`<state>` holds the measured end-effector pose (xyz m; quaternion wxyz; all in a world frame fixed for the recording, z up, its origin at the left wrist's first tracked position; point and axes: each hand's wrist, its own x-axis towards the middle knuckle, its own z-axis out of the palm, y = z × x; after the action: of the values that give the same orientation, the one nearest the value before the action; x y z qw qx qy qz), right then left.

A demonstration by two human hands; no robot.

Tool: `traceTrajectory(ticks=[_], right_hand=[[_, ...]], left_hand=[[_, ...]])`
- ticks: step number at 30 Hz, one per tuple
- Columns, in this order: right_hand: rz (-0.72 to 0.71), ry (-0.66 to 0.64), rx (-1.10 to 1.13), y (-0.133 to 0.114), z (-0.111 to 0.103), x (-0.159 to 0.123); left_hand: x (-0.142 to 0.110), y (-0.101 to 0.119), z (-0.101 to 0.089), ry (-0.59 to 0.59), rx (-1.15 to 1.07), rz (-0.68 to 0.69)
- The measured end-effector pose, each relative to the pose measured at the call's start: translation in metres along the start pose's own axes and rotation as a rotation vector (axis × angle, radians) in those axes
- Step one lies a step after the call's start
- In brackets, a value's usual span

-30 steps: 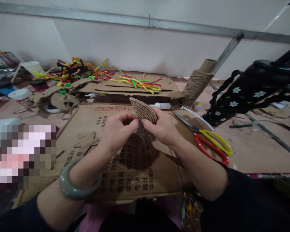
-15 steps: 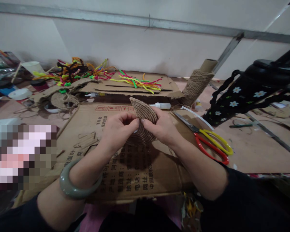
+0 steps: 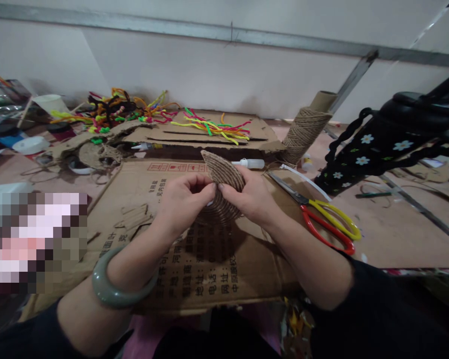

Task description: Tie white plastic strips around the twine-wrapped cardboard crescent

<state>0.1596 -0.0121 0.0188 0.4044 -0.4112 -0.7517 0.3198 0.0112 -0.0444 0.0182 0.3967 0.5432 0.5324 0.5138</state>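
Between my hands is a jute-twine piece [image 3: 221, 168], wound in close ridges, with a pointed top and a rounded lower part. My left hand [image 3: 183, 202] is closed on its left edge, thumb and fingers pinching near the middle. My right hand [image 3: 255, 194] grips its right side, with the thumb pressed close to the left thumb. The fingers behind the piece are hidden. Beneath it lies a flattened cardboard box [image 3: 258, 269] with printed characters. Just behind the piece rests a small white bottle [image 3: 252, 163].
Scissors [image 3: 307, 203] with red and yellow handles lie at the right, near a black flowered bottle [image 3: 362, 142]. A twine spool [image 3: 306, 132] stands behind. Colourful pipe cleaners [image 3: 213, 127] lie on cardboard at the back. Paint pots [image 3: 32, 145] stand at the left.
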Motion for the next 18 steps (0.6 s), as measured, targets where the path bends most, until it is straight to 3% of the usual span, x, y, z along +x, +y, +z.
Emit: traceTrajectory(ticks=[18], right_hand=[[-0.006, 0.003, 0.041, 0.0014, 0.0017, -0.0003]], left_hand=[[0.0007, -0.0023, 0.0007, 0.009, -0.003, 0.001]])
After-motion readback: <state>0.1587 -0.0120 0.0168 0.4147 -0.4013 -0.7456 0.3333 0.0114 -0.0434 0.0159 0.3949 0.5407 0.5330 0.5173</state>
